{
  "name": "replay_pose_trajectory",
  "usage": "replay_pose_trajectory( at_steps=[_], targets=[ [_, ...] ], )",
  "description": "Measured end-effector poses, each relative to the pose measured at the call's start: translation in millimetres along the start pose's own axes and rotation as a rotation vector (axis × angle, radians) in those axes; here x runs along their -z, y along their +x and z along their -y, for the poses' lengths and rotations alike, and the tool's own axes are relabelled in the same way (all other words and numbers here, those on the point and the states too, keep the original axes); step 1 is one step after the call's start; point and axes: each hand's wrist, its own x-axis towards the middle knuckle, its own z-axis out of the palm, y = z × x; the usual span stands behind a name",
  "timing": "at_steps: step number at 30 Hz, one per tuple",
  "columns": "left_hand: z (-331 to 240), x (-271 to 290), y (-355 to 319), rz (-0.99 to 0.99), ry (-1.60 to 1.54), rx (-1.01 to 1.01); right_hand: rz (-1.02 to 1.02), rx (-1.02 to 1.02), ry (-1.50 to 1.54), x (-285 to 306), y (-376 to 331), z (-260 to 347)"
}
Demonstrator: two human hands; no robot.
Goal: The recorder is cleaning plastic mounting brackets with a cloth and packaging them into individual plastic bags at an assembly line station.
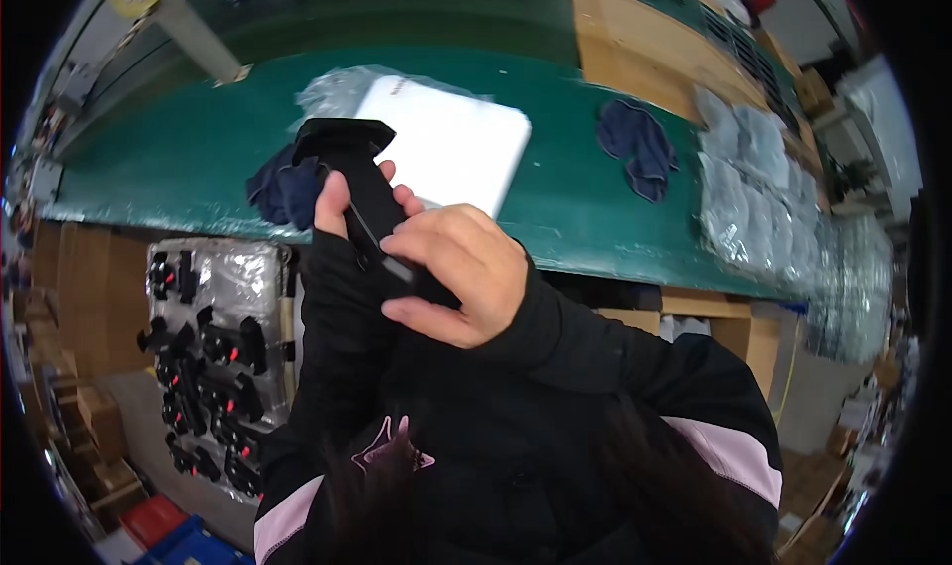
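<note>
Head view shows our left hand (pixel 334 206) gripping a black device (pixel 355 180), thumb on one side and fingertips on the other. Our right hand (pixel 471 272), half curled, is at the device's near end; we cannot tell whether it pinches anything. We have the device at the green bench's (pixel 565 238) near edge, between a blue cloth (pixel 284 193) and a white panel (pixel 456 143).

Long black device (pixel 365 180), held aslant, flared end farther away
</note>
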Motion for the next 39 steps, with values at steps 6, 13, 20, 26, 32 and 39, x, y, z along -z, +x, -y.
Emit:
replay_pose_trajectory(
  at_steps=[6,13,20,26,32,39],
  targets=[
    [7.5,-5.6,35.7,0.222,-0.05,0.221,0.028,-0.175,0.104,21.6,-25.1,17.7],
    [19.6,-4.1,30.6,0.454,-0.112,0.314,0.223,0.035,0.057,36.3,-34.7,11.4],
    [2.5,-8.7,20.5,0.723,-0.328,0.451,-0.324,-0.538,-1.134,147.0,-78.1,-213.7],
    [-14.8,1.8,41.5,1.039,-0.394,0.456,-0.06,-0.751,-1.277,134.5,-114.8,-246.2],
    [2.8,0.8,42.6,0.801,-0.245,0.398,-0.496,-0.744,0.201,116.8,-90.5,-203.5],
    [38.2,-2.5,27.1,0.568,-0.284,0.406,-0.334,-0.167,-0.165,84.7,23.1,-57.0]
  ],
)
